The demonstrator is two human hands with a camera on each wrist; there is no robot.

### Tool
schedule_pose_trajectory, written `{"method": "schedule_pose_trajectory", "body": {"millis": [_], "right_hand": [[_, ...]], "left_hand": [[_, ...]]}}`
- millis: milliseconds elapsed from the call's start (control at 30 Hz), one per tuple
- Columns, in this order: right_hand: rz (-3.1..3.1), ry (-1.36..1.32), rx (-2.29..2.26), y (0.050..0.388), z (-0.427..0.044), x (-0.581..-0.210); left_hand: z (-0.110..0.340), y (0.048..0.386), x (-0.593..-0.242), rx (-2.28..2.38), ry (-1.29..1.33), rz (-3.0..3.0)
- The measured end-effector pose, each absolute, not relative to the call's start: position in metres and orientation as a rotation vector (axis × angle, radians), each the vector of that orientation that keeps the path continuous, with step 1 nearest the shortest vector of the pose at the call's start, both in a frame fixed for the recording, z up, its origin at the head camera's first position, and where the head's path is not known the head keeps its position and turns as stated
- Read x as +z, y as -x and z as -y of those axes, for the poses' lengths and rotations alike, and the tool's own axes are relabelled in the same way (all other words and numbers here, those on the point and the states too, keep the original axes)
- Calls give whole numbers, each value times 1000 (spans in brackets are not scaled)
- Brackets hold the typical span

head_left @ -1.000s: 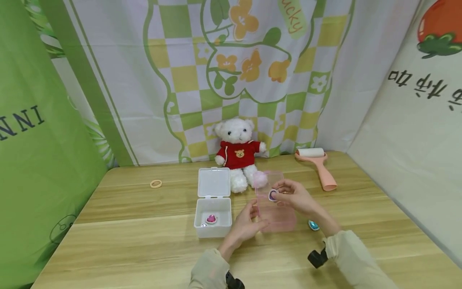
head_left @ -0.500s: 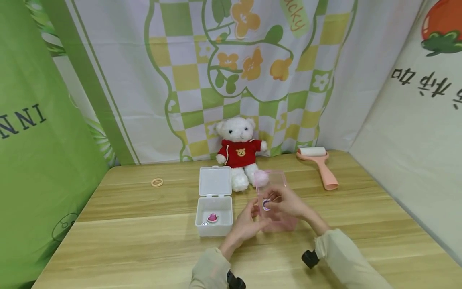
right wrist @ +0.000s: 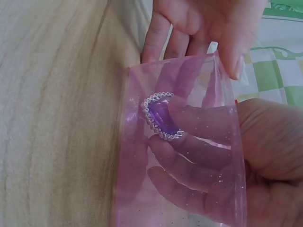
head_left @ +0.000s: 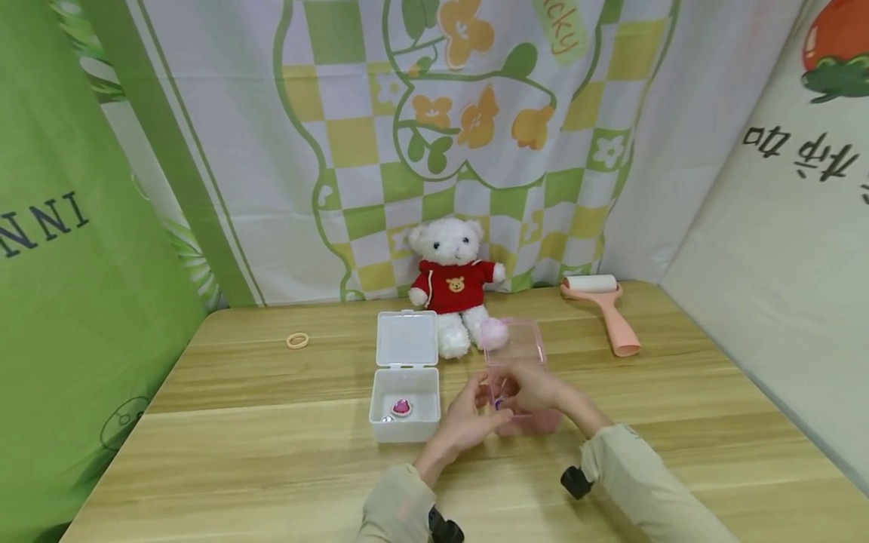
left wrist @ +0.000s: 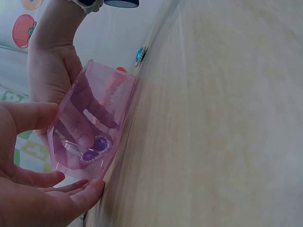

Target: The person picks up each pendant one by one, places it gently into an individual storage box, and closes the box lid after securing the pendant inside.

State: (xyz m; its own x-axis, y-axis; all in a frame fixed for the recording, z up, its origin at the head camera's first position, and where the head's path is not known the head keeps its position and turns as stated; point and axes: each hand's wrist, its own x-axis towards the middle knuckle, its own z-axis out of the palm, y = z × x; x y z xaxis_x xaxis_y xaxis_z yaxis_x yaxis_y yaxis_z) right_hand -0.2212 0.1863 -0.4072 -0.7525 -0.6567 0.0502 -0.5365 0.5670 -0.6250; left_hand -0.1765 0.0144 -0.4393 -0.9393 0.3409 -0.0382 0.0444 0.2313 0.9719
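Left of the pink plastic box (head_left: 532,424), a translucent white box (head_left: 405,432) blocked passage; front-left, wood-grained table (head_left: 251,460) lay free.

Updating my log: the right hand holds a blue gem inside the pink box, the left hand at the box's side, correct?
Wrong colour: the right wrist view shows a purple gem, not blue. The right hand holds it inside the pink box, the left hand at the box's side.

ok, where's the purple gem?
In the head view, the purple gem is inside the pink box, right of the white box. Both wrist views show it pinched by the right hand.
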Motion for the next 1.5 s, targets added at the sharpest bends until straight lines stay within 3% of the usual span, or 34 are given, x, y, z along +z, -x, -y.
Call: {"method": "schedule_pose_trajectory", "body": {"millis": [900, 1200, 1500], "right_hand": [[-2596, 1010, -1064, 219, -193, -401], [-2593, 690, -1400, 209, -218, -376], [-2702, 409, -1506, 189, -276, -375]], "left_hand": [[-14, 177, -437, 1794, -375, -2262], [-14, 174, -436, 1768, -337, -2257], [-13, 174, -437, 1802, -340, -2233]]}}
